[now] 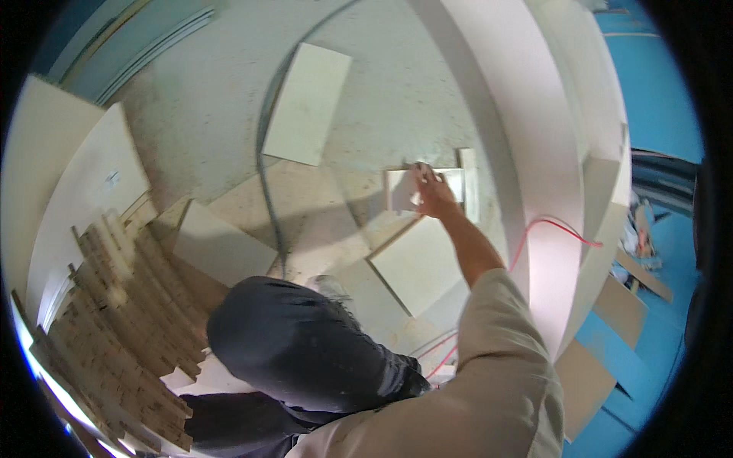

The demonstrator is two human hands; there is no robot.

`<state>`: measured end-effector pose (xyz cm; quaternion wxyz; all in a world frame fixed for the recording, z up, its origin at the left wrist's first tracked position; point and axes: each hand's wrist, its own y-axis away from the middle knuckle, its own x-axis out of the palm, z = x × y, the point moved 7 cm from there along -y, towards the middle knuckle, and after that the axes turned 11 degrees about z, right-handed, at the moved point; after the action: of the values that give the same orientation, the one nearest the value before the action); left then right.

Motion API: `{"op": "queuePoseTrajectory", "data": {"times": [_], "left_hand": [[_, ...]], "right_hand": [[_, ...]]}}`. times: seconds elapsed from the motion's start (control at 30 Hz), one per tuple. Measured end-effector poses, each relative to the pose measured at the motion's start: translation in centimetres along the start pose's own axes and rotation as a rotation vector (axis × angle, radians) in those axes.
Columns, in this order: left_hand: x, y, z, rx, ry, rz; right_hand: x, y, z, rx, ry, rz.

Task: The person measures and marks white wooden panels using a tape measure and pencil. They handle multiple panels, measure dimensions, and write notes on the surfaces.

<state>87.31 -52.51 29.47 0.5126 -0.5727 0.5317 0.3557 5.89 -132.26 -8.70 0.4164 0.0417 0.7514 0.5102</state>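
Observation:
My right hand (pixel 431 191) reaches down at centre right, fingers spread and curved, touching a small white board (pixel 398 191) on the floor. A narrow pale strip (pixel 469 191) lies just right of that board. A larger square white panel (pixel 416 263) lies below my hand, partly behind my forearm. My left hand is not in view.
Loose panels (pixel 305 103) (pixel 221 248) and a dark cable (pixel 267 191) lie on the floor (pixel 191 145). Stacked board offcuts (pixel 122 305) and leaning sheets (pixel 84 191) stand left, a long white beam (pixel 538 153) with red cable (pixel 573 233) runs right, and blue sheeting (pixel 649 99) lies beyond.

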Motion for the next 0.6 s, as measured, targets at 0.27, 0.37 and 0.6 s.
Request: {"op": "queuePoseTrajectory", "data": {"times": [0.27,0.37,0.6], "left_hand": [[-4.6,-2.7,6.7,-0.035,-0.093,0.023],[-4.8,-3.9,6.3,-0.010,-0.107,0.030],[-4.9,-1.5,5.8,0.007,-0.056,-0.061]], "right_hand": [[-15.4,-0.4,6.1,0.066,-0.371,-0.440],[-20.4,-6.0,8.7,0.177,-0.797,-0.348],[-21.8,-10.3,18.3,0.492,-1.010,-0.213]]}}
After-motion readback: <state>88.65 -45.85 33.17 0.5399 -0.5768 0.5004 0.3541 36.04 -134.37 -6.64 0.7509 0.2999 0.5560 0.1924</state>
